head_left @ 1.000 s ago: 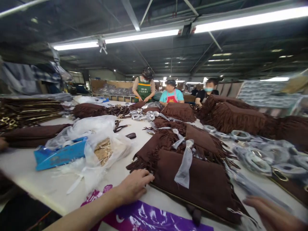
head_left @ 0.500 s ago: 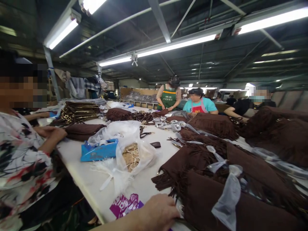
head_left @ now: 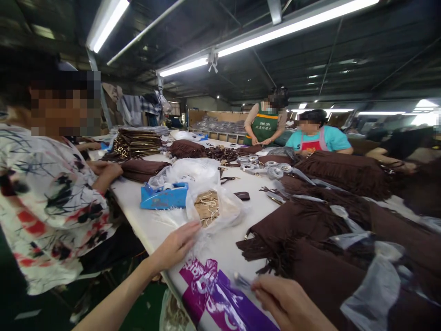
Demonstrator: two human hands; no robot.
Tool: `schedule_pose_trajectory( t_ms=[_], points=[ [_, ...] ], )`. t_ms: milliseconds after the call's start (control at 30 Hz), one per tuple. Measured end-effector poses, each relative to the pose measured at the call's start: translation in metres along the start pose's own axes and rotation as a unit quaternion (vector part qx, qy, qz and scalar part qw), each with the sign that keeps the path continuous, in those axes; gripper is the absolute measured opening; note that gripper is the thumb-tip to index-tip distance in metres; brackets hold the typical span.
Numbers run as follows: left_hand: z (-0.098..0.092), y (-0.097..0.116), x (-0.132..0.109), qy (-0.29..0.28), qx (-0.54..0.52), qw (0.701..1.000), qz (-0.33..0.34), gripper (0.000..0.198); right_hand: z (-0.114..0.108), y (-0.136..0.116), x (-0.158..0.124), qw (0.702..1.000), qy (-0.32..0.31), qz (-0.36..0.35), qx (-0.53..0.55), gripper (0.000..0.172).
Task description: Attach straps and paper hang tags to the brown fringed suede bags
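Observation:
My left hand reaches over the table's near edge, fingers stretched forward. Its fingertips are at the front of a clear plastic bag holding brown paper tags with white strings. I cannot tell whether they touch it. White plastic strands lie beside that hand. My right hand is at the bottom, fingers curled, next to a purple printed plastic packet. A small, blurred, pale shiny object shows at its fingertips; its kind is unclear. Brown fringed bags lie right of this hand.
A blue tape dispenser stands left of the plastic bag. Brown straps and rolled, wrapped straps lie farther back. A person in a flowered shirt sits at left; other people work across the white table.
My left hand has moved from beside the brown bags leftward and forward to the plastic bag. My right hand has come into view. The camera view has turned right, and more of the purple packet shows.

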State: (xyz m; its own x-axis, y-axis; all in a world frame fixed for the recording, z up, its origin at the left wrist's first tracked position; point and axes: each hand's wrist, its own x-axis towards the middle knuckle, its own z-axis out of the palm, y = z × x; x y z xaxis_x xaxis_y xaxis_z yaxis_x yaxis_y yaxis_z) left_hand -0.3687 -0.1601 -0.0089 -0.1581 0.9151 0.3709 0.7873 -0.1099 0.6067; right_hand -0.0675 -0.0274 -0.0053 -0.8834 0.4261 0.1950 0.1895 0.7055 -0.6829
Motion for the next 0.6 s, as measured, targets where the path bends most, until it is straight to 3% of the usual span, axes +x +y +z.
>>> schedule_pose_trajectory(
  t_ms=[67,167,233,400,600],
  points=[
    [0.009,-0.007,-0.001,-0.031,-0.010,0.999,-0.018,0.044,0.017,-0.007,0.042,0.998,0.053,-0.016,-0.017,0.026],
    [0.019,-0.006,0.000,-0.036,-0.028,0.999,-0.028,0.045,0.044,-0.012,0.092,0.996,0.063,-0.006,-0.065,0.027],
    [0.021,-0.002,0.002,-0.038,-0.035,0.998,-0.021,0.045,0.056,-0.016,0.110,0.994,0.057,-0.004,-0.099,0.024],
    [0.020,-0.005,0.000,-0.053,0.011,0.998,-0.024,0.045,0.062,-0.034,0.127,0.973,0.012,0.013,-0.229,0.022],
    [0.033,-0.034,-0.001,-0.007,0.104,0.994,0.043,0.049,0.059,-0.051,0.125,0.937,-0.048,0.034,-0.344,0.024]
  ],
)
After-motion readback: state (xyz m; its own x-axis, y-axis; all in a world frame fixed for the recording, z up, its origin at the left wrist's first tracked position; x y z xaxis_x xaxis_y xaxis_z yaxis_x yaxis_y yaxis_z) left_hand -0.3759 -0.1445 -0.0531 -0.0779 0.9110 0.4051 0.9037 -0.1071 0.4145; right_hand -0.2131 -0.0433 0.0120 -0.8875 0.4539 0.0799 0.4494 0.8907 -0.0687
